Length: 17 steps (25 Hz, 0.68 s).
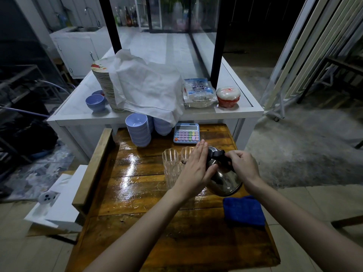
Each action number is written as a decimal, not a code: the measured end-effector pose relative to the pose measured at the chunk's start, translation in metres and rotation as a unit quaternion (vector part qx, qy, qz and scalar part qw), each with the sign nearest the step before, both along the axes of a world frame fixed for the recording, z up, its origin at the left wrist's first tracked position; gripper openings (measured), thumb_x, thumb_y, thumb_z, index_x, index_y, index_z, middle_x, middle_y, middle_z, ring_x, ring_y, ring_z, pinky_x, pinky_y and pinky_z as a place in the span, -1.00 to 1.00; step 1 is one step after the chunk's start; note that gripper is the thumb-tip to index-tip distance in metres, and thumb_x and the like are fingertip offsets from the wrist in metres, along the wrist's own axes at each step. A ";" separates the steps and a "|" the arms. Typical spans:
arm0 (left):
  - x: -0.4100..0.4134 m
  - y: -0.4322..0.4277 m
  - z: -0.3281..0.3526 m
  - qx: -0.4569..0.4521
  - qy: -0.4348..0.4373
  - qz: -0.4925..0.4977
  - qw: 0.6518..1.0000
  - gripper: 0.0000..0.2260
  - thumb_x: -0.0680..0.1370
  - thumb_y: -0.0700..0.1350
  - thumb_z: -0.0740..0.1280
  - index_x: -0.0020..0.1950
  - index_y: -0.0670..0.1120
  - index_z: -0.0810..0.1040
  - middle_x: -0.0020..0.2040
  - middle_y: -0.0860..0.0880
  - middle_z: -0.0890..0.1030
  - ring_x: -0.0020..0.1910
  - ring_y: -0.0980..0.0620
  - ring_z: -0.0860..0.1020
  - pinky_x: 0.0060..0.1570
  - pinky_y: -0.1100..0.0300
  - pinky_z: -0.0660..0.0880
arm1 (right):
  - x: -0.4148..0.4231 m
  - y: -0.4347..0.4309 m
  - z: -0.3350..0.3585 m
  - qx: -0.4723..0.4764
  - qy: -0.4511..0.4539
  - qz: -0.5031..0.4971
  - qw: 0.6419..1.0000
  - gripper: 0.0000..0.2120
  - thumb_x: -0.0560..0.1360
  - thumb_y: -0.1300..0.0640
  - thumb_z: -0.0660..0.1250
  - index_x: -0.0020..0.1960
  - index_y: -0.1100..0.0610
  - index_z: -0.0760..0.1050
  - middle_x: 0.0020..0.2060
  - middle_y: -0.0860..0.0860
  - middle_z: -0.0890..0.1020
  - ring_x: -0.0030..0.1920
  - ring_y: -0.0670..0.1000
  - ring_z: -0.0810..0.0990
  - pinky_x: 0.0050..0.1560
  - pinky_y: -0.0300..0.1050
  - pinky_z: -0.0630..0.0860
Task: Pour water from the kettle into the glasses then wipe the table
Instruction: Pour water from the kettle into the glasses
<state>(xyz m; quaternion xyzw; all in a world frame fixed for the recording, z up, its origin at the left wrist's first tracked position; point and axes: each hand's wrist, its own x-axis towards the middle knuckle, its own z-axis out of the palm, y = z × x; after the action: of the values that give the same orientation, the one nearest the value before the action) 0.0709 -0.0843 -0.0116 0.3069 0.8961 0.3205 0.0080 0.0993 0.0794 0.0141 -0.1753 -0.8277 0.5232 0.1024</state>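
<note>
Head view: I look down at the wooden table [149,195], and I place everything else by the kettle [224,178].
Kettle: steel, tilted toward the glasses, its base lifted toward me.
Right hand [242,166]: closed around the kettle's black handle [220,157].
Left hand [196,165]: open and flat, palm pressed on the kettle's left side, gripping nothing.
Glasses [170,160]: clear, clustered just left of the kettle, partly hidden by my left hand; I cannot tell whether any holds water.
Cloth [243,210]: blue, folded, lying near the kettle on my side, untouched.
Table surface: shiny left of the kettle, wet or only varnished I cannot say.
Progress: I judge pouring is under way; the wiping is all left.
</note>
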 end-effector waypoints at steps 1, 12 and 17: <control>0.001 -0.001 -0.001 0.003 -0.005 0.002 1.000 -0.37 0.64 0.16 0.04 0.59 -0.06 -0.16 0.58 0.02 -0.18 0.51 0.21 -0.27 0.44 0.29 -0.26 | 0.000 -0.001 0.000 0.007 -0.003 0.005 1.000 -0.68 0.55 0.06 0.27 -0.27 0.17 0.64 -0.35 0.08 0.66 -0.24 0.07 0.63 -0.24 -0.03 0.52; 0.000 0.000 -0.008 0.014 -0.021 0.010 1.000 -0.35 0.63 0.19 0.02 0.58 -0.05 -0.19 0.59 0.02 -0.19 0.52 0.21 -0.26 0.48 0.22 -0.21 | -0.003 0.001 0.007 0.072 -0.003 0.026 0.997 -0.64 0.56 0.05 0.28 -0.31 0.24 0.59 -0.35 0.14 0.64 -0.25 0.14 0.61 -0.20 0.09 0.54; 0.000 0.004 -0.010 0.017 -0.021 0.011 1.000 -0.34 0.63 0.19 0.03 0.58 -0.06 -0.19 0.59 0.01 -0.18 0.53 0.20 -0.25 0.48 0.21 -0.19 | -0.003 0.004 0.009 0.080 -0.009 0.021 0.997 -0.64 0.56 0.05 0.28 -0.31 0.21 0.61 -0.36 0.12 0.65 -0.25 0.12 0.62 -0.17 0.11 0.56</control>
<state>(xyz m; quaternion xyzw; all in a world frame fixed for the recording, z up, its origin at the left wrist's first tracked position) 0.0714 -0.0800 -0.0214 0.2899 0.8935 0.3425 0.0182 0.0967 0.0832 0.0229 -0.1534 -0.8713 0.4557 0.0975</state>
